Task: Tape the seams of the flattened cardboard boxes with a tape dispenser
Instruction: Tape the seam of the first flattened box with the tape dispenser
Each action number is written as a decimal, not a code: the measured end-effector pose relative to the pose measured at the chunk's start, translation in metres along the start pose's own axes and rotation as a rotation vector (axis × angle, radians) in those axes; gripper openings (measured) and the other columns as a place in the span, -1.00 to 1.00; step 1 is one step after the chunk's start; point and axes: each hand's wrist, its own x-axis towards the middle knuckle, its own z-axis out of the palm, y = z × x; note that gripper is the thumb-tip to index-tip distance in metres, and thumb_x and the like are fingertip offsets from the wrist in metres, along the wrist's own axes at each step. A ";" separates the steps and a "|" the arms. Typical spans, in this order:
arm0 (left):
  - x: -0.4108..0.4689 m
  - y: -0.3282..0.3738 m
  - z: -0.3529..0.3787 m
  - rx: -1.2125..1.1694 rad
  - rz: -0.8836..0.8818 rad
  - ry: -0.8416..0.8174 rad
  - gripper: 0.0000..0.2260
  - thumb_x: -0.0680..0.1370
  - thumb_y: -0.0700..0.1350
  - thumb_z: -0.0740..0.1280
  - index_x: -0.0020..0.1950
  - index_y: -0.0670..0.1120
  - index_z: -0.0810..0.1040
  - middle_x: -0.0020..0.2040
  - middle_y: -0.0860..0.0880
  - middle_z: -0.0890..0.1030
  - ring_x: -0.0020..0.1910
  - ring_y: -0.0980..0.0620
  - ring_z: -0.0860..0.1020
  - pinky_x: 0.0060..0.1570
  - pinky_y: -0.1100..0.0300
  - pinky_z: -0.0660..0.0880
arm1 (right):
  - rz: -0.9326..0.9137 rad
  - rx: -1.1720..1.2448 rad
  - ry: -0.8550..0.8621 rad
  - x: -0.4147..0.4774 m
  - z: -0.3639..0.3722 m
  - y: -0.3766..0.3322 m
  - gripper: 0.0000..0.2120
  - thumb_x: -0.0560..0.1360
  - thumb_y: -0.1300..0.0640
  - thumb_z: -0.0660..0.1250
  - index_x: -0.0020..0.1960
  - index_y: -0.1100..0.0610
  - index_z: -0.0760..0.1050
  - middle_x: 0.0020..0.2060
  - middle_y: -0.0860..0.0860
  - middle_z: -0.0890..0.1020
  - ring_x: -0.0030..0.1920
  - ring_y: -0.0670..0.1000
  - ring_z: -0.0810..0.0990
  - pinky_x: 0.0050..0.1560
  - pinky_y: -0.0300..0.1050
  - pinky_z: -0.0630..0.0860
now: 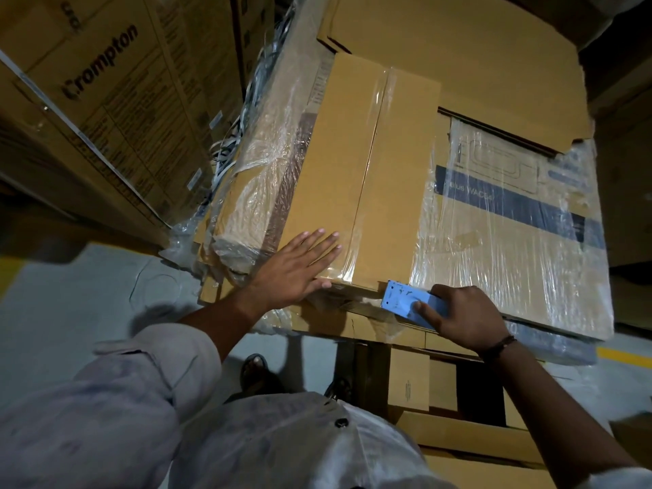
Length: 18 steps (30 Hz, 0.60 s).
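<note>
We look down on a stack of cartons wrapped in clear plastic film (pixel 511 227), standing on a pale grey floor (pixel 70 298) with a yellow line (pixel 624 354) painted at the right edge. More brown cartons crowd the dim room on every side. On top of the stack lies the flattened cardboard box (pixel 338 164), its centre seam running away from us under a glossy strip of clear tape (pixel 379 135).

On the tall carton (pixel 148 111) leaning at the left we read "Crompton" in dark letters. Small print below it is too fine to make out. A dark blue band under the film at the right carries pale lettering that we can read only in part.

Our left hand (pixel 296 266) lies flat on the near left corner of the flattened cardboard box, fingers straight and slightly spread, just beside the tape. Our right hand (pixel 465 315), a dark band at its wrist, has its fingers curled round the blue tape dispenser (pixel 405 301), thumb across its side. The dispenser's front edge meets the box's near edge, at the end of the seam.
</note>
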 end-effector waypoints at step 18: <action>0.002 0.002 0.005 0.075 0.002 0.020 -0.30 0.74 0.30 -0.02 0.74 -0.07 -0.11 0.74 -0.13 -0.13 0.72 -0.14 -0.13 0.67 -0.11 0.00 | 0.128 -0.095 -0.070 -0.015 0.015 0.024 -0.44 0.57 -0.41 0.03 0.17 -0.02 0.56 -0.15 -0.06 0.68 -0.24 -0.02 0.62 0.04 -0.04 0.50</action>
